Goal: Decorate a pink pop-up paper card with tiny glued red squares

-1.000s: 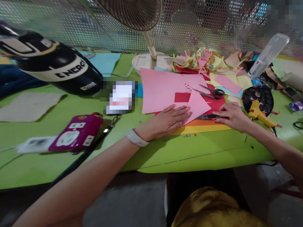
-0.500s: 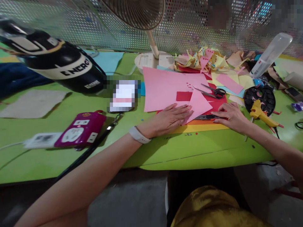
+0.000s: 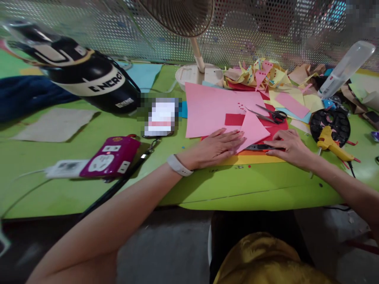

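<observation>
My left hand (image 3: 220,146) lies flat with its fingers stretched out, pressing on the lower left of a pink paper triangle (image 3: 255,128). Just right of the triangle, my right hand (image 3: 288,146) has thumb and forefinger closed around a dark utility knife (image 3: 258,147); its handle end is partly hidden. Under both hands is a stack of red, orange and yellow paper, with a large pink sheet (image 3: 204,106) behind. A small red rectangle (image 3: 233,119) rests on that sheet, and black-handled scissors (image 3: 278,116) lie beyond the triangle.
A yellow glue gun (image 3: 331,142) leans on a black round tray (image 3: 345,122) at right. Paper scraps (image 3: 266,75) are heaped behind, beside a fan (image 3: 197,55). Leftward are a phone (image 3: 162,118), a purple power adapter (image 3: 111,157) and a large black bottle (image 3: 89,79).
The whole view has shifted slightly, so things sit a little further right. Both hands keep practically the same place on the paper and knife.
</observation>
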The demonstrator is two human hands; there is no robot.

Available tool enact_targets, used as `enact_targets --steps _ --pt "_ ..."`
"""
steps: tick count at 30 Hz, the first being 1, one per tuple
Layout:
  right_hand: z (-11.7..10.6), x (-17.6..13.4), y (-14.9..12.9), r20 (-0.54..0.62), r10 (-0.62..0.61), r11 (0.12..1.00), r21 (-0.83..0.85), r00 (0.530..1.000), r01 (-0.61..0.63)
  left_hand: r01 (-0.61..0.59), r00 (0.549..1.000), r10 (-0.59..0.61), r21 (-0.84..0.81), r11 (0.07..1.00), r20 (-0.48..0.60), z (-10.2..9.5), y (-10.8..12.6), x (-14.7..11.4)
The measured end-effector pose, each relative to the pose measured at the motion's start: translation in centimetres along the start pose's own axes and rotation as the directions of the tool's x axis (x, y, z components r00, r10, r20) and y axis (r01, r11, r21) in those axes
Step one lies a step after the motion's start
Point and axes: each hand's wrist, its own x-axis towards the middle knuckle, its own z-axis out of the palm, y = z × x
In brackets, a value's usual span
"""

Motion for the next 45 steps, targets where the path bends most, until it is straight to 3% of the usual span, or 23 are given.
enact_targets --steps 35,39,45 --pt "0.5 0.3 -1.7 0.053 -0.077 0.989 0.134 0.996 0.069 -0.025 0.999 0.023 -0.070 0.997 -0.027 0.3 -0.7 -0.1" --pt "-0.6 -0.3 -1.3 -0.041 -0.077 0.984 0.155 0.996 0.083 -0.019 0.999 0.018 -0.045 0.999 -0.034 0.5 -0.4 -0.1" --pt "-2.5 -2.1 2.4 -0.202 0.136 0.985 0.135 0.970 -0.110 0.013 0.992 -0.016 -0.021 1.000 -0.125 0.9 -0.3 0.0"
